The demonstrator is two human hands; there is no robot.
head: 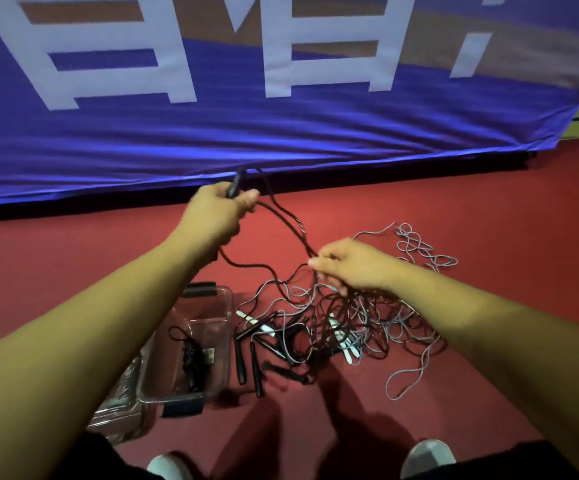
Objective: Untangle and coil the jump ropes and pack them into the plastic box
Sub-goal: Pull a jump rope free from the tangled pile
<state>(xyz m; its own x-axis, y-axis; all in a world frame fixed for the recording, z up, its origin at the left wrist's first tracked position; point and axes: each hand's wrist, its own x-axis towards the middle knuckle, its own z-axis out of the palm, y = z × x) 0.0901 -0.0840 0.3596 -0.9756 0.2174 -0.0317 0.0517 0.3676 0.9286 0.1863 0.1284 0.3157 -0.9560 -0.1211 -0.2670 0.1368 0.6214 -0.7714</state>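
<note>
Head view: we note the left hand [217, 211] fisted around a black handle [235, 182] at the far side, the right hand [345, 263] pinching the black rope [286, 221] where it enters the tangle [343, 323] right of the box [191, 344]. We advise feeding slack gently hand over hand, since hard pulling would likely tighten the knots.
</note>
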